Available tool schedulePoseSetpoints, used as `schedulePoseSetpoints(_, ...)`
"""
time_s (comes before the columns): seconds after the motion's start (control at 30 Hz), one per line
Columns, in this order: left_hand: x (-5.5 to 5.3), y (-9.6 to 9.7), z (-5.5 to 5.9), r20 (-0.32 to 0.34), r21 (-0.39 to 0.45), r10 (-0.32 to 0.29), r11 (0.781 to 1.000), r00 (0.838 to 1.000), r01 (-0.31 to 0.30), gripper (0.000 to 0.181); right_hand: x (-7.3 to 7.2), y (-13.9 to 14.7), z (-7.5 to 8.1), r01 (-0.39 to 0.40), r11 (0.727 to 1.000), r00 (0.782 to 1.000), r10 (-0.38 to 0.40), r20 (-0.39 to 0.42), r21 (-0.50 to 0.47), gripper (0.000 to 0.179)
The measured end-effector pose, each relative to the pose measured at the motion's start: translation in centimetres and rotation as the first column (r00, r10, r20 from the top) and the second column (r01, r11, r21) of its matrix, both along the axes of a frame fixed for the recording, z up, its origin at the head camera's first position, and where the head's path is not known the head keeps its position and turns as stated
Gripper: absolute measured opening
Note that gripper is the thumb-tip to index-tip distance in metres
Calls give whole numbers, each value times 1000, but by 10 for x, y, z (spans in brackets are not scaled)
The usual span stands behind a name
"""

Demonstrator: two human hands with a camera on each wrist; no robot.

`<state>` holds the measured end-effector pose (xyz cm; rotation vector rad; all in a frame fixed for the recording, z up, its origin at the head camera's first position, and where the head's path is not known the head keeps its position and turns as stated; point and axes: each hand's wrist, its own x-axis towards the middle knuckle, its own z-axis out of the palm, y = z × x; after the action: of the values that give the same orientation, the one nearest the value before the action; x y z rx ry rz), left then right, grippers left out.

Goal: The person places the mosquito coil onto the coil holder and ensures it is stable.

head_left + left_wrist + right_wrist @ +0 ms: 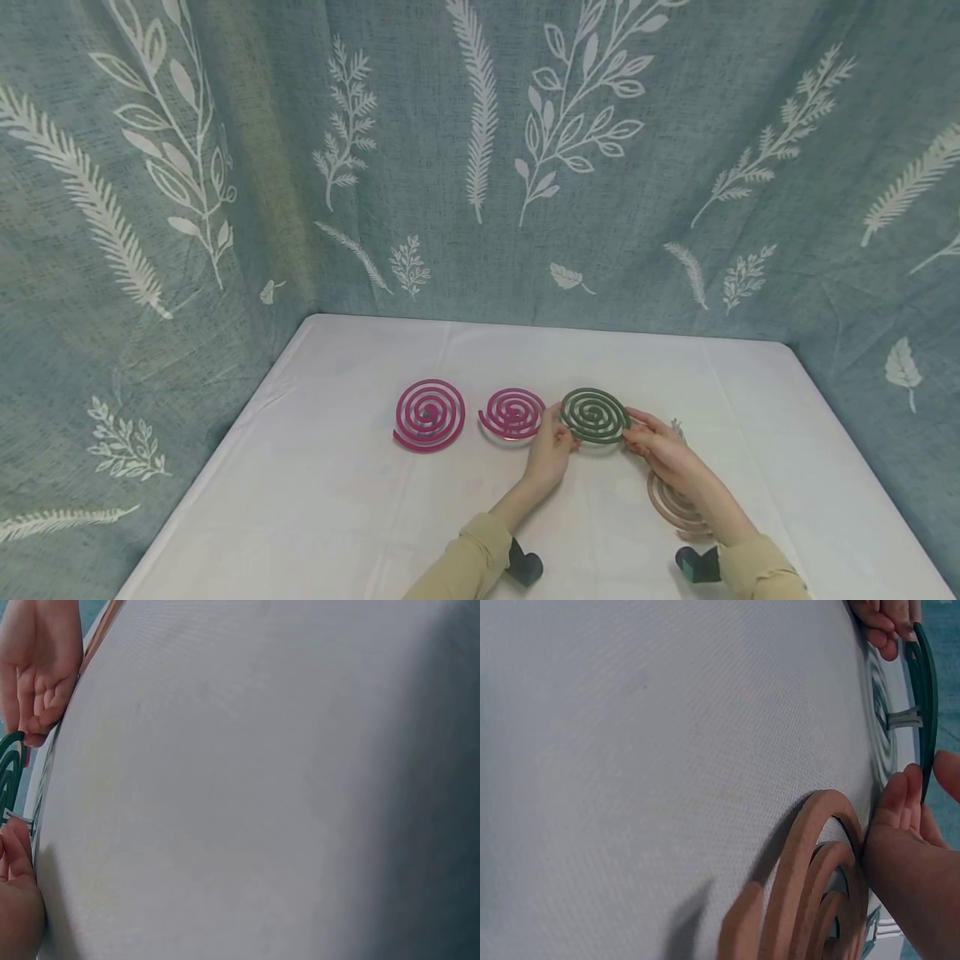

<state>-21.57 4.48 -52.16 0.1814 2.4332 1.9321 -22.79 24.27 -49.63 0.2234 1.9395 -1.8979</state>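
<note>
A green mosquito coil (592,415) is held between both hands, a little above the white table. My left hand (551,452) pinches its left edge, and my right hand (667,454) grips the right edge between thumb and fingers. Under the coil, in the right wrist view, a thin metal stand (905,718) reaches toward the table. A brown coil (784,889) lies near my right hand, partly covered by that forearm in the head view. Just left of my left hand is a pink coil (512,413), which looks slightly raised.
Another pink coil (429,415) lies farther left on the white tabletop (300,483). Beyond the right hand, a small pale metal piece (677,428) shows. A patterned blue-green curtain (450,250) hangs behind and beside the table. Dark devices (527,568) sit at both wrists.
</note>
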Motion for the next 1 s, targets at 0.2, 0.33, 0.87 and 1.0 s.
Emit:
schedulePoseSetpoints(0.2, -1, 0, 1, 16, -14, 0, 1000, 1000, 1, 49, 0, 1, 0, 1, 1000, 1000, -1, -7, 0, 71)
schedulePoseSetpoints(0.33, -1, 0, 1, 8, -23, -1, 1000, 1000, 1, 50, 0, 1, 0, -2, 1000, 1000, 1, -17, -13, 70)
schedulePoseSetpoints(0.87, 0, 0, 1, 21, -30, 1, 1000, 1000, -1, 52, 0, 1, 0, 3, 1000, 1000, -3, -16, -2, 69)
schedulePoseSetpoints(1.0, 0, 0, 1, 22, -28, -1, 1000, 1000, 1, 51, 0, 2, 0, 3, 1000, 1000, -3, -18, -6, 69)
